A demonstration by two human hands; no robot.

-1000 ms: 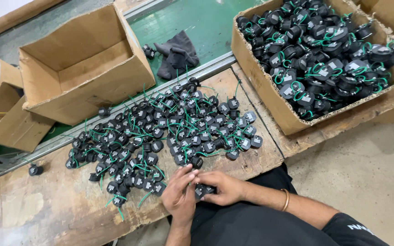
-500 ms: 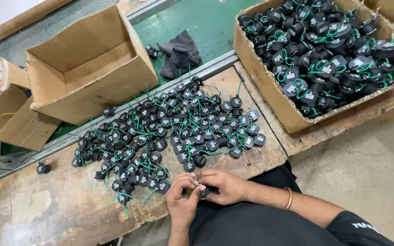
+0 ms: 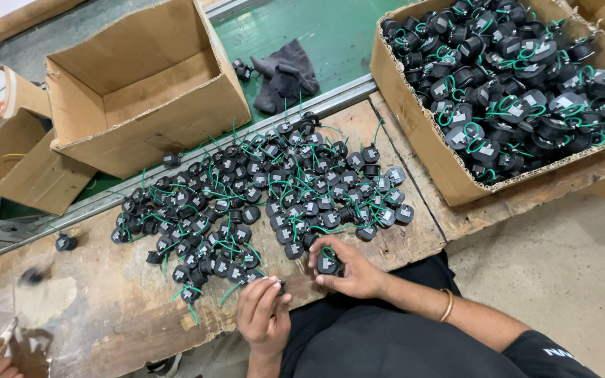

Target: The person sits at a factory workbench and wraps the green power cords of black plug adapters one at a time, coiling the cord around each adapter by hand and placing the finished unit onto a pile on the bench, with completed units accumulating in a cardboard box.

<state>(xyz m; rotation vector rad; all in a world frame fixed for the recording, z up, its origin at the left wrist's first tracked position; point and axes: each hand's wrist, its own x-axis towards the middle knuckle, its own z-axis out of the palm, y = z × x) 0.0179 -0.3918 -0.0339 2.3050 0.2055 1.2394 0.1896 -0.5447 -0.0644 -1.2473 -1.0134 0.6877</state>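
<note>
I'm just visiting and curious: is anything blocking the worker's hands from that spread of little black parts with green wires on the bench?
Nothing visible does. The right hand already grips one black part at the near edge of the pile. The left hand pinches something small beside it, too hidden to identify. Only bare wooden bench lies around them.

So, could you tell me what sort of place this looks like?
Probably a small factory assembly bench: a worn wooden worktable spread with many identical black parts with green wires, beside a cardboard box full of them.
</note>
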